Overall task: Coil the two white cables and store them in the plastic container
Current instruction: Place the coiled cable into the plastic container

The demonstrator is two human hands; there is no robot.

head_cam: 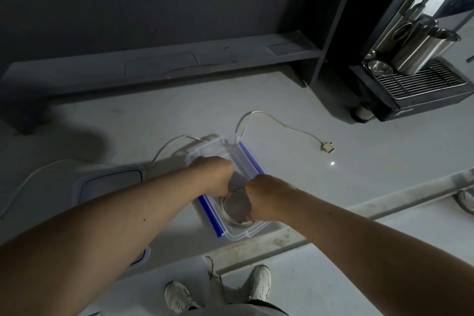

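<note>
A clear plastic container with blue side clips stands open on the white counter. Both hands reach down into it. My left hand and my right hand press a coiled white cable against the container's floor; the fingers are hidden below the wrists. A second white cable lies loose on the counter behind the container and ends in a beige connector at the right. Another white cable strand curves away on the left behind the container.
The container's lid with a blue seal lies on the counter at the left. A black coffee machine with steel jugs stands at the back right. A dark shelf runs along the back. The counter's front edge crosses below my arms.
</note>
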